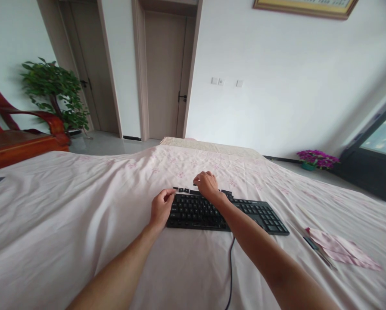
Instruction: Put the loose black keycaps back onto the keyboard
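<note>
A black keyboard (196,209) lies on the pink cloth, and its near row looks bare of keycaps. Behind its far edge is a row of loose black keycaps (181,190), among them a long one that looks like a space bar (194,192). At the keyboard's left end, my left hand (162,207) is closed, fingertips pressed together beside the leftmost loose keycap; whether anything is between them is hidden. My right hand (207,184) reaches over the keyboard and pinches a small dark keycap (194,185) just above the row. More loose keycaps (227,193) lie right of that wrist.
The keyboard's cable (231,275) runs toward me over the flowered cloth (83,206). To the right lie a folded pink cloth (341,249) and a thin dark-handled tool (311,243). A wooden chair (25,142) stands left, potted flowers (317,159) far right.
</note>
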### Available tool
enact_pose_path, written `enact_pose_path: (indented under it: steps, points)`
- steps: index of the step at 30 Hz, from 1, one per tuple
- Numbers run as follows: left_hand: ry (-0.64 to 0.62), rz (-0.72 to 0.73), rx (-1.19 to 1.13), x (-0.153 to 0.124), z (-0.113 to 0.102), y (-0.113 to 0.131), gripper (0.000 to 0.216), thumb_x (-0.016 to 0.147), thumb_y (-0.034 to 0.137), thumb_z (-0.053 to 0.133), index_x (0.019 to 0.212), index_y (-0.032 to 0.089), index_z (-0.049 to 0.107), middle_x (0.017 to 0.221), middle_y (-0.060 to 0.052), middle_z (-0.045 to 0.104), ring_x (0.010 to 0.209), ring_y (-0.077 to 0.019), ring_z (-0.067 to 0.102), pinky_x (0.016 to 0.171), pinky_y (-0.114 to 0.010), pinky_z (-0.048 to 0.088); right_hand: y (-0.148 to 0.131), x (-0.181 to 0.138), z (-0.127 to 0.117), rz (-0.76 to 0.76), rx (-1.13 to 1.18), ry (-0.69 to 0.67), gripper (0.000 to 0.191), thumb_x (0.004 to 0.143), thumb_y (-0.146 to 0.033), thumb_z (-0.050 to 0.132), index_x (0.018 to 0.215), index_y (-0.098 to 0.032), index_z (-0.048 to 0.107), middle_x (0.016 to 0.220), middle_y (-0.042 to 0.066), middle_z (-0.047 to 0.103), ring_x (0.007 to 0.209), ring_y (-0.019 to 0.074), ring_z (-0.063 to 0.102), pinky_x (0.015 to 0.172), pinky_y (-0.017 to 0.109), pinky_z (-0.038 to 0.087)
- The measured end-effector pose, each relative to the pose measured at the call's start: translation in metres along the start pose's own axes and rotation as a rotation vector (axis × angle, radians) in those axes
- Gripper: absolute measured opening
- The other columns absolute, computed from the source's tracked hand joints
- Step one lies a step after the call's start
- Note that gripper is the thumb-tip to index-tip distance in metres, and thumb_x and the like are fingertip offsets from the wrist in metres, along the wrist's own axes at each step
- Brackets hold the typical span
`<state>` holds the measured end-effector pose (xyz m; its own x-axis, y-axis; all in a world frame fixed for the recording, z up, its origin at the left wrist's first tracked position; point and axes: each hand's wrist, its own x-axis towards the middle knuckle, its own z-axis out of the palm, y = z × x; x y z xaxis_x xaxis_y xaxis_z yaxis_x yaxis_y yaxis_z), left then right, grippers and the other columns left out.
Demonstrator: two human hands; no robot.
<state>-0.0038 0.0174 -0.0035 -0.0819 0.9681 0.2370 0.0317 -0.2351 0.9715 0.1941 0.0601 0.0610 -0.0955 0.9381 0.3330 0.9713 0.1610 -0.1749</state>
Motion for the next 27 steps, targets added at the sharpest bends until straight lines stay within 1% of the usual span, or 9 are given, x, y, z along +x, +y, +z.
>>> enact_pose_path:
  steps: [3, 6, 8, 10, 13, 16, 18, 23, 27]
  points:
    - [-0.026, -0.006, -0.139, -0.001, 0.004, 0.009, 0.032, 0.075, 0.039, 0.064, 0.096, 0.017, 0.066, 0.092, -0.007, 0.07, 0.085, -0.0194, 0.064, 0.079, -0.03, 0.049, -0.016, -0.01, -0.015, -0.08, 0.154, 0.035, 0.017, 0.084, -0.028, 0.055, 0.084, -0.022, 0.07, 0.095, 0.004, 0.067, 0.096, 0.019, 0.053, 0.083, 0.029, 0.037]
    - [-0.093, -0.1, -0.378, -0.003, 0.009, 0.018, 0.037, 0.073, 0.04, 0.068, 0.1, 0.015, 0.063, 0.091, -0.007, 0.069, 0.083, -0.0168, 0.065, 0.075, -0.028, 0.051, -0.032, -0.025, -0.024, -0.184, 0.363, 0.052, 0.015, 0.083, -0.029, 0.057, 0.082, -0.021, 0.069, 0.089, 0.003, 0.067, 0.091, 0.0176, 0.056, 0.083, 0.029, 0.039]
    - [-0.172, -0.186, -0.507, -0.004, 0.013, 0.022, 0.034, 0.071, 0.038, 0.071, 0.094, 0.014, 0.062, 0.086, -0.005, 0.069, 0.079, -0.0146, 0.065, 0.073, -0.026, 0.051, -0.039, -0.035, -0.027, -0.206, 0.432, 0.048, 0.014, 0.082, -0.027, 0.058, 0.081, -0.02, 0.069, 0.087, 0.002, 0.067, 0.089, 0.0173, 0.057, 0.082, 0.029, 0.04]
    - [-0.237, -0.26, -0.586, -0.006, 0.014, 0.024, 0.031, 0.068, 0.035, 0.075, 0.085, 0.014, 0.061, 0.078, -0.002, 0.067, 0.074, -0.012, 0.065, 0.069, -0.023, 0.052, -0.044, -0.043, -0.028, -0.205, 0.468, 0.057, 0.012, 0.082, -0.026, 0.059, 0.08, -0.02, 0.069, 0.086, 0.002, 0.067, 0.087, 0.0168, 0.058, 0.08, 0.029, 0.041]
    - [-0.275, -0.336, -0.633, -0.009, 0.015, 0.025, 0.031, 0.065, 0.033, 0.078, 0.081, 0.015, 0.059, 0.074, 0.0, 0.066, 0.07, -0.0101, 0.065, 0.064, -0.019, 0.052, -0.044, -0.052, -0.03, -0.196, 0.51, 0.057, 0.012, 0.081, -0.024, 0.059, 0.079, -0.02, 0.069, 0.083, 0.001, 0.067, 0.082, 0.0154, 0.059, 0.077, 0.027, 0.042]
    - [-0.305, -0.389, -0.638, -0.01, 0.014, 0.026, 0.032, 0.063, 0.031, 0.08, 0.082, 0.015, 0.059, 0.074, 0.0, 0.066, 0.069, -0.0101, 0.066, 0.062, -0.018, 0.054, -0.042, -0.058, -0.032, -0.184, 0.571, 0.035, 0.012, 0.081, -0.024, 0.059, 0.08, -0.021, 0.07, 0.08, 0.0, 0.068, 0.078, 0.0141, 0.06, 0.073, 0.025, 0.044]
    - [-0.319, -0.412, -0.651, -0.01, 0.015, 0.027, 0.032, 0.063, 0.028, 0.08, 0.084, 0.016, 0.059, 0.075, 0.001, 0.067, 0.069, -0.0098, 0.067, 0.061, -0.017, 0.054, -0.041, -0.063, -0.033, -0.177, 0.597, 0.055, 0.012, 0.081, -0.024, 0.06, 0.081, -0.022, 0.071, 0.08, 0.0, 0.068, 0.077, 0.0137, 0.061, 0.072, 0.025, 0.045]
    - [-0.359, -0.445, -0.709, -0.016, 0.018, 0.03, 0.028, 0.067, 0.024, 0.078, 0.088, 0.017, 0.061, 0.076, 0.0, 0.069, 0.068, -0.0096, 0.067, 0.061, -0.016, 0.055, -0.039, -0.077, -0.037, -0.227, 0.562, 0.143, 0.015, 0.083, -0.023, 0.059, 0.088, -0.026, 0.073, 0.085, -0.001, 0.069, 0.083, 0.014, 0.061, 0.079, 0.027, 0.045]
    - [-0.387, -0.438, -0.717, -0.02, 0.02, 0.033, 0.027, 0.07, 0.028, 0.075, 0.091, 0.017, 0.062, 0.079, 0.0, 0.069, 0.068, -0.009, 0.066, 0.062, -0.017, 0.055, -0.04, -0.087, -0.042, -0.259, 0.441, 0.195, 0.022, 0.082, -0.022, 0.061, 0.099, -0.03, 0.071, 0.091, -0.001, 0.069, 0.088, 0.0158, 0.059, 0.085, 0.03, 0.043]
